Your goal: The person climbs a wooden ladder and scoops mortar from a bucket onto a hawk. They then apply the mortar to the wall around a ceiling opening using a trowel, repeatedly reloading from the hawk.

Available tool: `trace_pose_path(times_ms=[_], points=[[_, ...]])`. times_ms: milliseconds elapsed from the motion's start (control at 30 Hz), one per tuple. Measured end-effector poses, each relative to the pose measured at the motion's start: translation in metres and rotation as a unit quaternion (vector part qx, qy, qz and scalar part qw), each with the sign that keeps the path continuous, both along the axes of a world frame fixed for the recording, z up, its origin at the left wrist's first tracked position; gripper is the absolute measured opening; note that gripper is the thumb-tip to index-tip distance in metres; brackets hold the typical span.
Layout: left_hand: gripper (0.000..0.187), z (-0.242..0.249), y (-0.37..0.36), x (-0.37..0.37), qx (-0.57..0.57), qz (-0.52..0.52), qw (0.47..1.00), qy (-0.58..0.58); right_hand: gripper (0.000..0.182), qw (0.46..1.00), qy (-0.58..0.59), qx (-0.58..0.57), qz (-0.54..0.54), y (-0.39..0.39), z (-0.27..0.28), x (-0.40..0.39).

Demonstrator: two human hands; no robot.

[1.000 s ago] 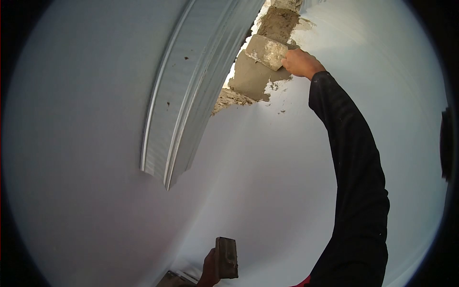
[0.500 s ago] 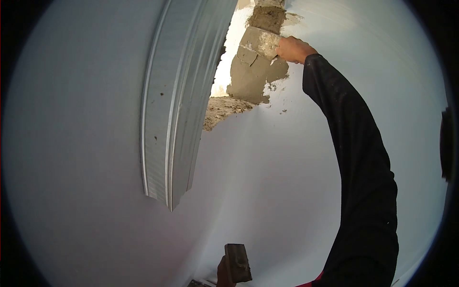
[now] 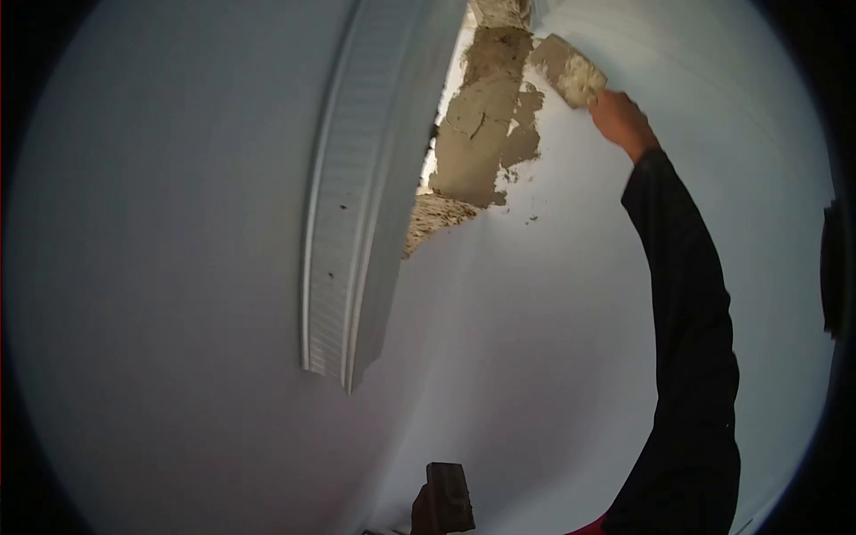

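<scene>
High on the wall, my right hand (image 3: 624, 123) is closed around a wide putty knife (image 3: 563, 69) whose blade is smeared with pale plaster. The blade lies just right of a patch of wet grey-brown plaster (image 3: 471, 147), clear of its main area. That patch has a ragged right edge and a curved ridge near its middle. Low in the view, my left hand (image 3: 423, 512) grips a dark rectangular plate (image 3: 451, 496) held upright; shadow hides its details and part of the fingers.
A long grey metal profile (image 3: 343, 232) hangs down left of the patch, its lower end cut off. Rough bare masonry (image 3: 437, 218) shows below the plaster. Smooth pale wall (image 3: 553, 312) surrounds it. A dark object (image 3: 833, 267) sits at the far right edge.
My right hand has drawn the putty knife off the plaster, rightward and slightly down, turning the blade. The view has shifted, so the profile appears farther right. The left hand's plate is nearly unmoved.
</scene>
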State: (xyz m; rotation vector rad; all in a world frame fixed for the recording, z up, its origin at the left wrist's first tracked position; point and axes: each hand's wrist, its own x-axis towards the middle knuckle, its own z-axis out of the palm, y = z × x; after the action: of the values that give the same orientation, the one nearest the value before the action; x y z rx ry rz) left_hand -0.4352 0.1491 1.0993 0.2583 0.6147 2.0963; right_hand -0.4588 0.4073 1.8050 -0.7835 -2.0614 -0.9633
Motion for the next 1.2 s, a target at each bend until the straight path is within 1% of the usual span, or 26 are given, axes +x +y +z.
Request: trace_pose_path(times_ms=[33,100,133,167,200,233,267,333,367,400,433,500,567,633,700,733,767,833,900,967,1033,1067,1100,1133,1167,1200], points=[[0.033,0.015,-0.002,-0.001,0.004,0.003,1.0,-0.001,0.033,0.998,0.033,0.027,0.043,-0.002,-0.015,0.005],[0.033,0.046,-0.015,-0.005,-0.022,-0.045,0.996,-0.067,0.03,0.998,-0.025,-0.03,0.038,-0.035,-0.053,-0.014],[0.033,0.047,-0.015,-0.007,-0.023,-0.046,0.997,-0.062,0.026,0.997,-0.042,-0.044,0.039,-0.052,-0.07,-0.028],[0.033,0.046,-0.015,-0.007,-0.043,-0.028,0.999,0.009,0.023,0.996,-0.06,-0.058,0.04,-0.066,-0.082,-0.042],[0.034,0.045,-0.014,-0.005,-0.061,-0.009,0.995,0.078,0.023,0.995,-0.081,-0.045,0.039,-0.069,-0.088,-0.056],[0.034,0.041,-0.011,-0.005,-0.059,-0.008,0.995,0.079,0.023,0.994,-0.102,-0.03,0.039,-0.068,-0.092,-0.069],[0.033,0.034,-0.011,-0.004,-0.042,-0.005,0.995,0.087,0.023,0.993,-0.103,-0.029,0.04,-0.065,-0.091,-0.077],[0.032,0.022,-0.008,-0.005,-0.027,0.001,0.995,0.093,0.022,0.995,-0.096,0.02,0.016,-0.061,-0.082,-0.095],[0.032,0.016,-0.007,-0.007,-0.028,0.011,0.995,0.098,0.022,0.995,-0.098,0.018,0.018,-0.06,-0.076,-0.099],[0.032,0.009,-0.005,-0.007,-0.031,0.019,0.994,0.101,0.023,0.997,-0.069,0.008,0.021,-0.057,-0.067,-0.1],[0.032,0.011,-0.005,-0.009,-0.032,0.027,0.994,0.104,0.023,0.999,-0.039,-0.001,0.023,-0.057,-0.058,-0.1],[0.032,-0.01,-0.005,-0.008,-0.04,0.037,0.992,0.112,0.024,1.0,-0.026,-0.005,0.016,-0.057,-0.042,-0.096],[0.031,-0.022,-0.008,-0.007,-0.046,0.045,0.991,0.119,0.026,1.0,-0.017,-0.002,-0.003,-0.065,-0.034,-0.08],[0.031,-0.027,-0.012,-0.004,-0.05,0.047,0.991,0.117,0.026,1.0,0.019,0.014,-0.008,-0.054,-0.028,-0.066],[0.032,-0.024,-0.012,-0.011,-0.037,0.039,0.999,0.004,0.026,0.999,0.036,-0.009,0.007,-0.048,-0.04,-0.054],[0.032,-0.011,-0.018,-0.021,-0.038,-0.019,0.994,-0.104,0.028,0.998,0.057,-0.029,0.024,-0.052,-0.048,-0.051],[0.032,-0.007,-0.019,-0.024,-0.035,-0.017,0.994,-0.103,0.028,0.998,0.058,-0.026,0.027,-0.055,-0.06,-0.051],[0.033,-0.005,-0.024,-0.026,-0.041,-0.019,0.998,-0.033,0.029,0.998,-0.036,-0.055,0.013,-0.064,-0.088,-0.052],[0.033,-0.003,-0.023,-0.026,-0.052,-0.019,0.998,-0.016,0.028,0.998,-0.041,-0.048,0.007,-0.053,-0.096,-0.056],[0.033,-0.008,-0.022,-0.026,-0.063,-0.017,0.998,0.002,0.028,0.998,-0.046,-0.041,0.001,-0.043,-0.092,-0.049],[0.034,-0.023,-0.019,-0.026,-0.046,-0.031,0.998,-0.022,0.026,0.999,0.038,-0.035,-0.001,-0.039,-0.072,-0.039],[0.034,-0.029,-0.02,-0.024,-0.049,-0.031,0.998,-0.023,0.025,0.999,0.028,-0.017,-0.011,-0.039,-0.062,-0.03],[0.034,-0.03,-0.023,-0.022,-0.032,-0.03,0.998,-0.05,0.024,0.999,0.054,0.006,0.002,-0.048,-0.057,-0.024],[0.034,-0.03,-0.024,-0.022,-0.013,-0.029,0.997,-0.076,0.023,0.998,0.067,0.002,0.006,-0.051,-0.056,-0.022],[0.034,-0.031,-0.026,-0.021,-0.012,-0.027,0.996,-0.079,0.023,0.997,0.079,-0.001,0.01,-0.053,-0.056,-0.022],[0.035,-0.025,-0.027,-0.021,-0.027,-0.035,0.996,-0.084,0.023,1.0,0.023,0.0,0.017,-0.048,-0.063,-0.028]])
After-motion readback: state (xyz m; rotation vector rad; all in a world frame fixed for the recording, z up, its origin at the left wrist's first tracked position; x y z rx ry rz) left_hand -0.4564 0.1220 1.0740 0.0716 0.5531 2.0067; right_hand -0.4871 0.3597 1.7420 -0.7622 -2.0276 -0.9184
